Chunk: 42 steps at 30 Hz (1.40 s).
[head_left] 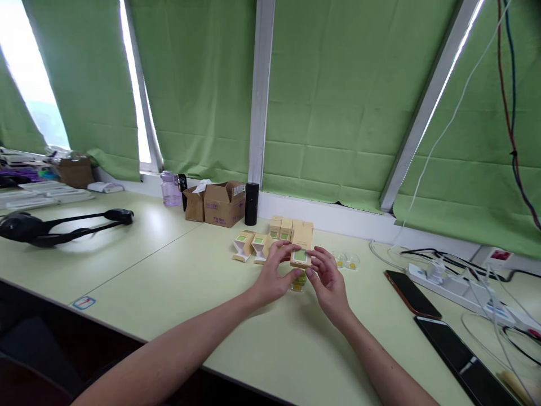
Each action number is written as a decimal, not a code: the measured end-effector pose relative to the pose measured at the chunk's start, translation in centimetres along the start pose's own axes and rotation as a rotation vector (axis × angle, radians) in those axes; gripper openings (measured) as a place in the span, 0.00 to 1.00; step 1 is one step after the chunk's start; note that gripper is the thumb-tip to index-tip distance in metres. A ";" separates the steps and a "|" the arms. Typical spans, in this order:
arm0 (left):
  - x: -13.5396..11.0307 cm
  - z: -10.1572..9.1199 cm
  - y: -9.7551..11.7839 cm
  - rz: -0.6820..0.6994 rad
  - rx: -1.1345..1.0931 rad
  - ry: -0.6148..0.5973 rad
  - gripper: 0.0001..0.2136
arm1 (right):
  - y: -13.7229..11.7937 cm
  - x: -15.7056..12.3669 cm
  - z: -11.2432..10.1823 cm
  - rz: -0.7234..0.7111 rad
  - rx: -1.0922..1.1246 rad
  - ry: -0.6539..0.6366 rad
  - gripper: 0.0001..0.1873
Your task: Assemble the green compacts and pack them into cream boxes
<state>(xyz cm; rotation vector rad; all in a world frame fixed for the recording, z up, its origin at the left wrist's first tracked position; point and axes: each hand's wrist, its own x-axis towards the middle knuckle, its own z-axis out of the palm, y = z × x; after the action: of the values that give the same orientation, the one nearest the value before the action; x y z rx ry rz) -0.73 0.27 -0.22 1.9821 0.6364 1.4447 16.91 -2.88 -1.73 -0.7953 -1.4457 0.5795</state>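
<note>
Over the table, my left hand (274, 275) and my right hand (330, 286) hold a small kraft cardboard box (301, 257) with a green label between their fingers. Just under it is a small clear plastic container (297, 286) with yellow-green contents. Both thumbs are close to this container; whether they press on it is hard to tell. Left of my hands lie opened kraft boxes (244, 246) with white insides. Behind, several closed kraft boxes (285, 229) stand together. Small clear containers with yellow contents (351, 261) sit to the right of my right hand.
At the back stand a brown carton (224, 204), a black cylinder (251, 204) and a purple bottle (171, 189). To the right are two phones (412, 294) and a white power strip (460, 293) with tangled cables. A black strap-like device (63, 226) lies far left.
</note>
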 end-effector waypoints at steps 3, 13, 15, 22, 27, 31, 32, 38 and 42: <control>-0.1 -0.2 0.2 0.046 0.086 0.013 0.21 | 0.2 0.0 0.0 -0.010 0.016 -0.015 0.19; -0.2 -0.2 -0.2 0.101 0.185 0.001 0.26 | 0.1 -0.5 -0.2 -0.078 -0.122 -0.078 0.26; 0.0 -0.3 -0.2 0.118 0.198 0.025 0.25 | -0.1 -0.7 -0.1 -0.102 -0.108 -0.084 0.29; 0.3 -0.3 -0.9 0.039 0.121 0.111 0.23 | -1.7 -1.0 0.3 -0.205 -0.127 -0.184 0.33; 0.5 -0.4 -1.2 -0.058 0.042 0.148 0.25 | -2.5 -1.2 0.2 -0.247 -0.242 -0.270 0.33; 0.9 -0.3 -1.7 -0.093 -0.008 0.219 0.28 | -2.1 -1.2 0.0 -0.314 -0.343 -0.347 0.32; 1.0 -0.3 -1.9 -0.106 -0.017 0.234 0.28 | -1.9 -1.2 0.0 -0.335 -0.362 -0.353 0.31; 1.9 -0.9 -3.8 -0.198 -0.186 0.274 0.28 | 0.0 -0.8 -0.3 -0.379 -0.532 -0.248 0.21; 2.1 -1.7 -4.2 -0.317 -0.228 0.272 0.28 | 1.0 -0.7 -0.4 -0.208 -0.719 -0.239 0.23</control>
<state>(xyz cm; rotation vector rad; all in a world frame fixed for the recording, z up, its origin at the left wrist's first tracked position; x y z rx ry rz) -1.87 4.95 -1.39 1.4501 0.8221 1.5213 17.39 -2.84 -2.96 -1.1348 -1.9659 -0.0296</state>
